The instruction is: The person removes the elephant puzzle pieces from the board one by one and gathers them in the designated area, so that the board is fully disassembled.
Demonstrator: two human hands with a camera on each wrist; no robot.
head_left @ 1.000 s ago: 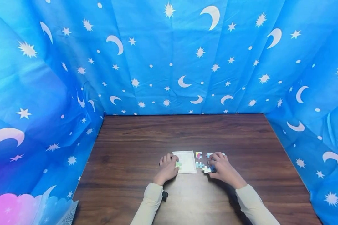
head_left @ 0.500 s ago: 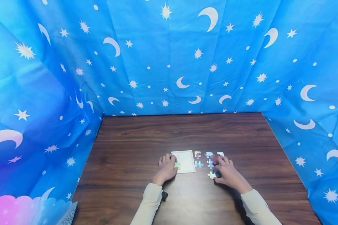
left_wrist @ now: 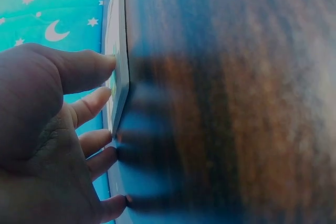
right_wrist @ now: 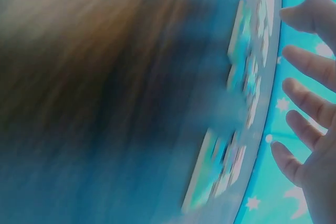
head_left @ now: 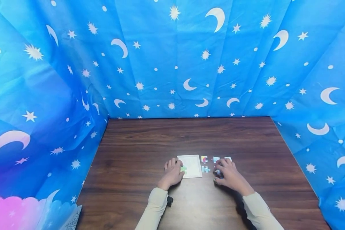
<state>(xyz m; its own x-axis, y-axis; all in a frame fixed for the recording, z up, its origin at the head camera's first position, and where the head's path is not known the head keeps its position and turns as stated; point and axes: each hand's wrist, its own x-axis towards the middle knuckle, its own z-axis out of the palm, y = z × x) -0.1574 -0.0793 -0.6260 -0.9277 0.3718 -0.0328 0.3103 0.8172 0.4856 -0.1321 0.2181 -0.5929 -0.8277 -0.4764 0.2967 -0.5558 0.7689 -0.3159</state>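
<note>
My left hand (head_left: 172,174) rests at the left side of a shallow white puzzle tray (head_left: 193,162). In the left wrist view its thumb and index finger touch the tray's edge area, the other fingers stretched toward the table. Inside the tray, beside that hand, lies a green puzzle piece (head_left: 184,169). My right hand (head_left: 230,174) hovers over loose jigsaw pieces to the right, partly hiding some. Its fingers (right_wrist: 310,66) look spread and hold nothing in the right wrist view, apart from the pieces (right_wrist: 199,177) below.
Between tray and right hand lie a yellow-pink piece (head_left: 204,158) and a light-blue piece (head_left: 205,169). Farther right are a blue piece (head_left: 215,159) and a pale piece (head_left: 228,158). A blue curtain (head_left: 161,57) with moons and stars surrounds the dark wooden table (head_left: 132,143).
The right hand first slid pieces rightward, away from the tray, then shifted slightly back left above them. A white-green piece seen half a second ago is now mostly covered. The left hand stays put.
</note>
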